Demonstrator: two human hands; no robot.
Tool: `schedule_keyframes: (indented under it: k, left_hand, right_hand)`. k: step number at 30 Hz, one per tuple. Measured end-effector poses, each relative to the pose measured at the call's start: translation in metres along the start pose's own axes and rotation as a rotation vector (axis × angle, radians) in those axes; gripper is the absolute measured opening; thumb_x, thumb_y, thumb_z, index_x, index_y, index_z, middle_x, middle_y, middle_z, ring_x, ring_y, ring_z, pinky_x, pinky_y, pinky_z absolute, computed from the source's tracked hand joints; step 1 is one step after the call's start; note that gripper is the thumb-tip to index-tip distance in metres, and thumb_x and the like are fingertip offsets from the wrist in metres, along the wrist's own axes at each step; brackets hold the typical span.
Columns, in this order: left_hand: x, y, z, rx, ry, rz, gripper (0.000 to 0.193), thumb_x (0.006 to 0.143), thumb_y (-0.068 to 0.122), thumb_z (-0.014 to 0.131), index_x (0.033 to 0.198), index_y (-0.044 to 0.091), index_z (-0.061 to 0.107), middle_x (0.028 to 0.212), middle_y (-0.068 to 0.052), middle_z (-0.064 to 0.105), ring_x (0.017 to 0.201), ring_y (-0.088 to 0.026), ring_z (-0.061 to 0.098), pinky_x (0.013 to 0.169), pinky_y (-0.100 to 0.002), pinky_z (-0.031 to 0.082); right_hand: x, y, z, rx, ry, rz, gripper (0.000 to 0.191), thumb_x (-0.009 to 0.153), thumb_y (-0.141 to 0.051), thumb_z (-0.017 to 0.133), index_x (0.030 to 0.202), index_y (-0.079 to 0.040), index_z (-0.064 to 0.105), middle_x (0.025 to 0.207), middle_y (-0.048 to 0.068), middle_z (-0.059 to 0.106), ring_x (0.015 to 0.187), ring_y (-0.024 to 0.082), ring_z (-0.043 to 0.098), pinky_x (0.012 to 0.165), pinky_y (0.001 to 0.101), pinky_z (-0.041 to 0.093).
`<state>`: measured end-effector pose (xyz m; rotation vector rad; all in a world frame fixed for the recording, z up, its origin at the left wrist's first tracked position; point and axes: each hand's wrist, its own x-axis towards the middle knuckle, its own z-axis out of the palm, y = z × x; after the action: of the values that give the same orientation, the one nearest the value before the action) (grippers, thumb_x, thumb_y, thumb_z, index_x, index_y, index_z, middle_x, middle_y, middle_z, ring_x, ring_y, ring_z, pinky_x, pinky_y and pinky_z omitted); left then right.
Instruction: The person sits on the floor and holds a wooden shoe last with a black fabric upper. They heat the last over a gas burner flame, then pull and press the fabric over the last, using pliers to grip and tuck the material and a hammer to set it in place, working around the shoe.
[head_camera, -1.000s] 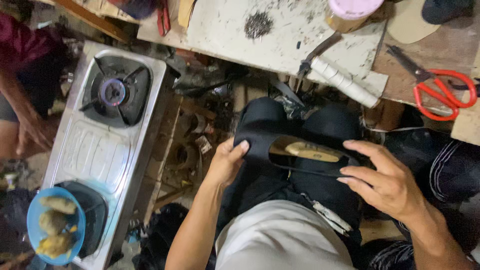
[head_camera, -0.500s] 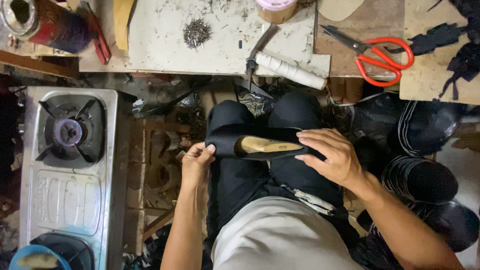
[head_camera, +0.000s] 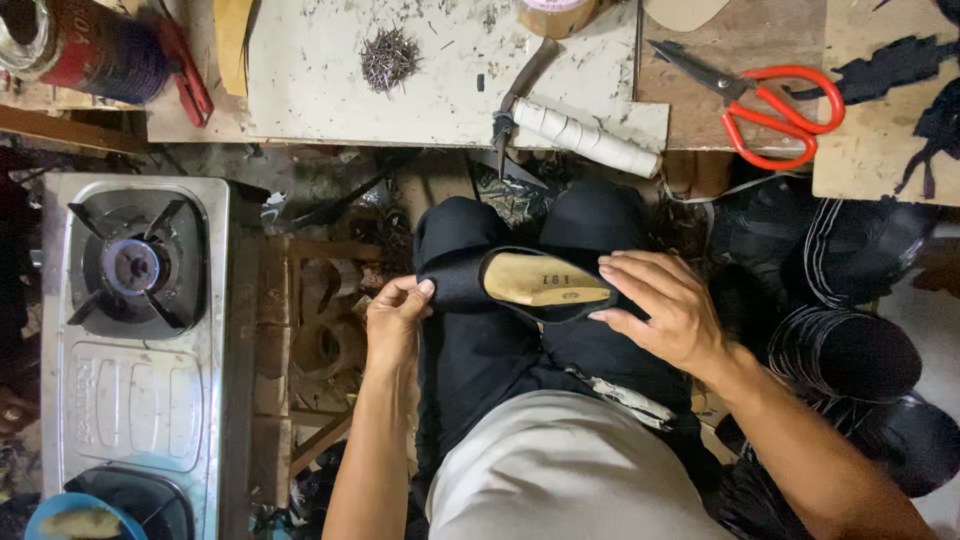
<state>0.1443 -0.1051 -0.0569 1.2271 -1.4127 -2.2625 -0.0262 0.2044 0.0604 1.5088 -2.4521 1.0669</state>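
A black shoe upper stretched over a pale wooden last (head_camera: 545, 281) lies across my lap, on my dark trousers. My left hand (head_camera: 396, 320) pinches the black toe end of the upper at its left. My right hand (head_camera: 662, 308) lies over the heel end, fingers spread on the black material and touching the wooden last. Both hands hold the shoe level above my knees.
A white worktop (head_camera: 330, 105) ahead carries a pile of small nails (head_camera: 388, 56), a hammer with a white-wrapped handle (head_camera: 585, 137) and red-handled scissors (head_camera: 780, 100). A steel gas stove (head_camera: 135, 330) stands on the left. Black shoe parts (head_camera: 850, 350) are stacked at the right.
The view has shifted left, so the stove sits nearer the frame's middle. My left hand has closed on the toe end and my right hand has settled over the heel end.
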Motion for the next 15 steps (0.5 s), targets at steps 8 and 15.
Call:
schedule_keyframes:
  k: [8, 15]
  left_hand:
    - [0.014, -0.007, -0.005, -0.06, 0.007, 0.05, 0.011, 0.085, 0.006, 0.082, 0.09, 0.003, 0.073, 0.078, -0.002, 0.067, 0.07, -0.01, 0.057, 0.069, -0.026, 0.049]
    - [0.015, -0.004, 0.003, -0.071, 0.03, 0.084, 0.007, 0.087, 0.002, 0.079, 0.092, 0.002, 0.074, 0.084, -0.002, 0.07, 0.072, -0.009, 0.059, 0.07, -0.024, 0.049]
  right_hand:
    - [0.0, 0.01, 0.005, 0.0, -0.048, 0.016, 0.041, 0.074, -0.009, 0.083, 0.112, 0.002, 0.073, 0.117, 0.013, 0.074, 0.114, 0.03, 0.069, 0.099, 0.0445, 0.053]
    - [0.002, 0.017, 0.011, -0.001, -0.059, 0.072, 0.043, 0.074, -0.011, 0.083, 0.113, 0.002, 0.072, 0.118, 0.013, 0.074, 0.114, 0.03, 0.069, 0.099, 0.0435, 0.053]
